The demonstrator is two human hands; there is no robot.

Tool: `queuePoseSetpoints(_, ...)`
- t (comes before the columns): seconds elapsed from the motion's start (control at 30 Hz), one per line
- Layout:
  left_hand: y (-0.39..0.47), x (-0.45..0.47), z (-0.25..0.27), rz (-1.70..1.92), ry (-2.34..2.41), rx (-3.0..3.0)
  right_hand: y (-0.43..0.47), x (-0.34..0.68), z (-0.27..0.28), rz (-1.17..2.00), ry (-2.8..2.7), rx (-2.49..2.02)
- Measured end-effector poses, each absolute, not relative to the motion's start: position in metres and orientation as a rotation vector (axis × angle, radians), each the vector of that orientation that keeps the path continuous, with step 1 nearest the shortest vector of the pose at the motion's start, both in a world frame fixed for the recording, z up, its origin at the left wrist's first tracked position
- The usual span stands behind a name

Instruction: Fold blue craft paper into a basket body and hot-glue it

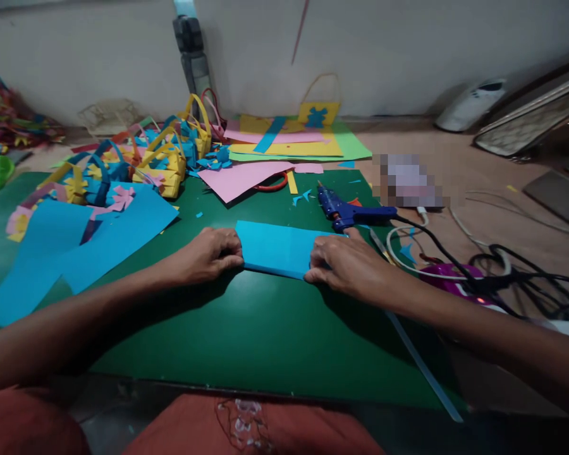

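A folded light-blue paper sheet (277, 248) lies flat on the green cutting mat (246, 328). My left hand (208, 253) presses its left edge with curled fingers. My right hand (344, 264) presses down on its right edge, fingers flat on the paper. Both hands hold the sheet against the mat, one at each end.
A blue glue gun (348, 210) with a black cord lies just beyond my right hand. Larger blue sheets (90, 243) and several yellow-and-blue paper baskets (164, 161) fill the left. Pink paper (239, 178), red scissors (272, 185) and stacked coloured sheets (294, 142) lie behind. Cables (502, 272) tangle at right.
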State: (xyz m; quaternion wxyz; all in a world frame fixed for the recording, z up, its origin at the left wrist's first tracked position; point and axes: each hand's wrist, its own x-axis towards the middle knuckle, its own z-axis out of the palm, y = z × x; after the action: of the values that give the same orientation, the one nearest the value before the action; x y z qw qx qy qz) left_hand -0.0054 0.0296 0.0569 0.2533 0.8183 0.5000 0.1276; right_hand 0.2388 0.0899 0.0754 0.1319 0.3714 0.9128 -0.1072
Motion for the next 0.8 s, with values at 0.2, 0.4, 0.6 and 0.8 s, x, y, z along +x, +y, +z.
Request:
queuePoseSetpoints(0.2,0.023,0.002,0.052,0.33,1.537,2.295,0.09,0.239,0.075,-0.281,2.66,1.074)
queuePoseSetpoints(0.4,0.02,0.006,0.049,0.346,1.613,2.265,0.089,0.239,0.074,-0.279,2.651,1.086)
queuePoseSetpoints(0.6,0.024,0.006,0.051,0.139,1.62,2.369,0.087,0.238,0.077,-0.283,2.654,1.096)
queuePoseSetpoints(0.8,0.037,0.01,0.061,-0.345,1.472,2.74,0.087,0.231,0.088,-0.315,2.545,1.173)
